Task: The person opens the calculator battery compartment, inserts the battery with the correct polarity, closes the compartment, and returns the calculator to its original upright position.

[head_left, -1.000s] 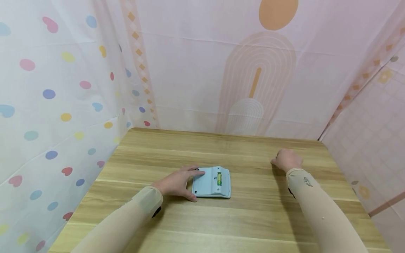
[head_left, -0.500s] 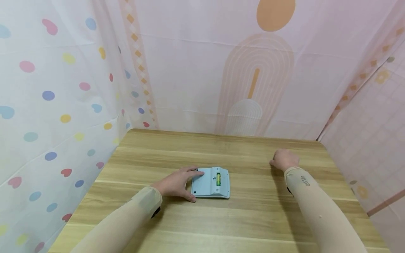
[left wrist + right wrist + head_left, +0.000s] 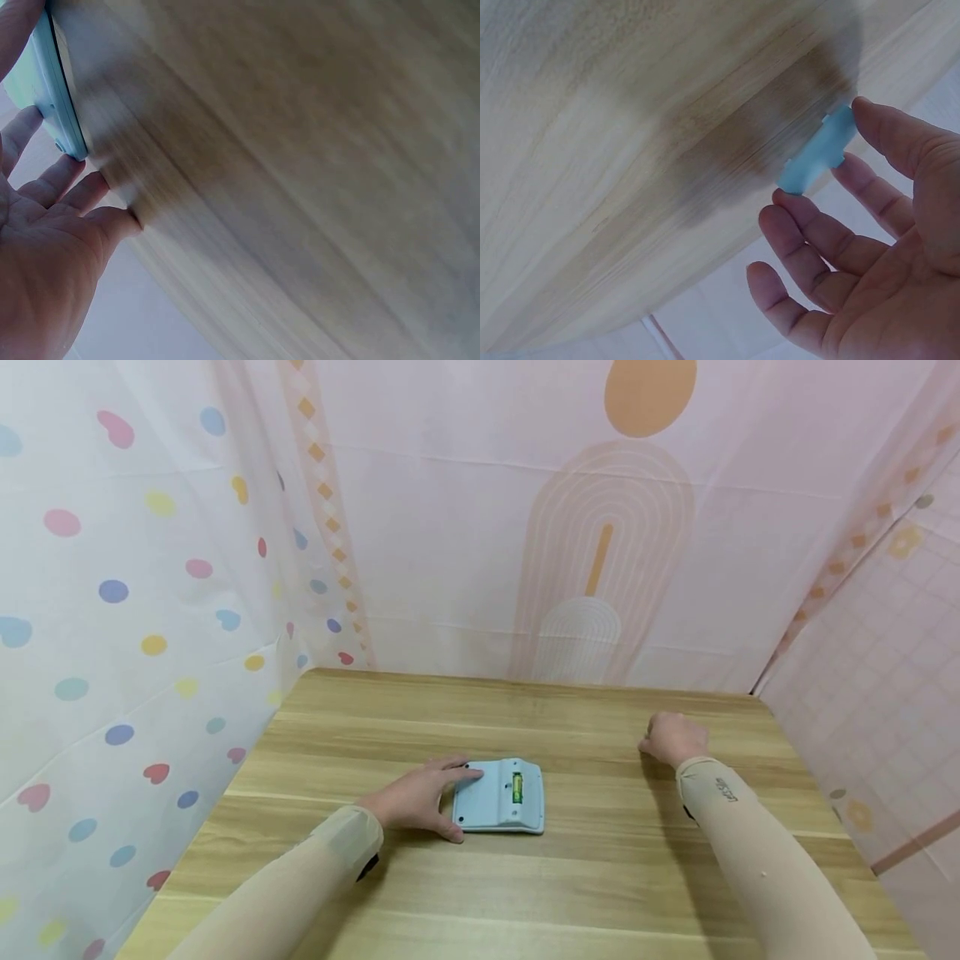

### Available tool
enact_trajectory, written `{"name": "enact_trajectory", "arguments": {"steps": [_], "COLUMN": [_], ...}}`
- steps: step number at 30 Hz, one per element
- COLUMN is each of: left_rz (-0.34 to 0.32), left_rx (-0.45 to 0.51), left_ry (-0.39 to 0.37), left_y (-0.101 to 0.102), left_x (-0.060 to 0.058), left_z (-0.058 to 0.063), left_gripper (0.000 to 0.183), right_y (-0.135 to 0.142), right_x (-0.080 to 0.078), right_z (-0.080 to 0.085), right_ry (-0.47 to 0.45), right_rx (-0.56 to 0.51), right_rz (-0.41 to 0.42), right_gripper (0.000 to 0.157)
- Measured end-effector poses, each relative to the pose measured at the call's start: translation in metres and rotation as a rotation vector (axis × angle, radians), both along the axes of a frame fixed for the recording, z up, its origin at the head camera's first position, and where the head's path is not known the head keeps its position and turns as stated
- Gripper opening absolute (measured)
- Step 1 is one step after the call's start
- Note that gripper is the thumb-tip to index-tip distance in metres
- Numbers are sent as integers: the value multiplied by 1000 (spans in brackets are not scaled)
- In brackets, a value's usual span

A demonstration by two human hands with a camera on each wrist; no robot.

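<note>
A light blue calculator (image 3: 480, 793) lies face down in the middle of the table in the head view. A green battery (image 3: 517, 787) sits in the uncovered compartment of its raised end. Around the calculator's left end, my left hand (image 3: 416, 797) has one finger on the back and the thumb by the near corner. The left wrist view shows fingertips touching the calculator's edge (image 3: 64, 97). My right hand (image 3: 675, 739) is farther right, low over the table. Between its thumb and fingers it pinches a small blue battery cover (image 3: 817, 154), hidden in the head view.
The wooden table (image 3: 480, 893) has its back edge against a pale patterned curtain (image 3: 450, 543). A dotted curtain (image 3: 150, 610) hangs along the left side, and another curtain (image 3: 900, 710) along the right.
Both hands and the calculator stay in place. The head view has shifted very slightly.
</note>
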State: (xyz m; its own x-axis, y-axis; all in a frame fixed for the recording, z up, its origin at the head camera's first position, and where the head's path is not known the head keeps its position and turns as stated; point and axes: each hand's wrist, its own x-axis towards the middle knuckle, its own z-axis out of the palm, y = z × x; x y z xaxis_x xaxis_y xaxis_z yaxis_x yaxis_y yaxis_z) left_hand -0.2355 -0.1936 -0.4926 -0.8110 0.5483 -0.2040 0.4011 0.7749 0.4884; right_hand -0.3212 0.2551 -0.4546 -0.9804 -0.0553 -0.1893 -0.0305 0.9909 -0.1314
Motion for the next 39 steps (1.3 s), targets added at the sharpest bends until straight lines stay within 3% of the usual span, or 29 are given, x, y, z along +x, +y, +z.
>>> {"name": "enact_trajectory", "arguments": {"steps": [9, 15, 20, 30, 39], "left_rz": [-6, -12, -20, -10, -24], "left_rx": [-8, -6, -3, -18, -9], "left_ry": [5, 2, 2, 11, 26], "left_y": [-2, -1, 0, -3, -4], "left_x": [0, 3, 5, 5, 3], "left_z": [2, 5, 7, 6, 6], "left_gripper": [100, 99, 99, 100, 100], "right_y": [-4, -16, -39, -111, -142], "right_x": [1, 2, 6, 49, 77], "right_z": [6, 10, 10, 14, 5], "right_ry": [69, 136, 167, 211, 172], "right_rx": [-61, -101, -217, -451, -544], "right_rz": [55, 162, 257, 583, 739], "right_gripper": [47, 44, 42, 36, 32]}}
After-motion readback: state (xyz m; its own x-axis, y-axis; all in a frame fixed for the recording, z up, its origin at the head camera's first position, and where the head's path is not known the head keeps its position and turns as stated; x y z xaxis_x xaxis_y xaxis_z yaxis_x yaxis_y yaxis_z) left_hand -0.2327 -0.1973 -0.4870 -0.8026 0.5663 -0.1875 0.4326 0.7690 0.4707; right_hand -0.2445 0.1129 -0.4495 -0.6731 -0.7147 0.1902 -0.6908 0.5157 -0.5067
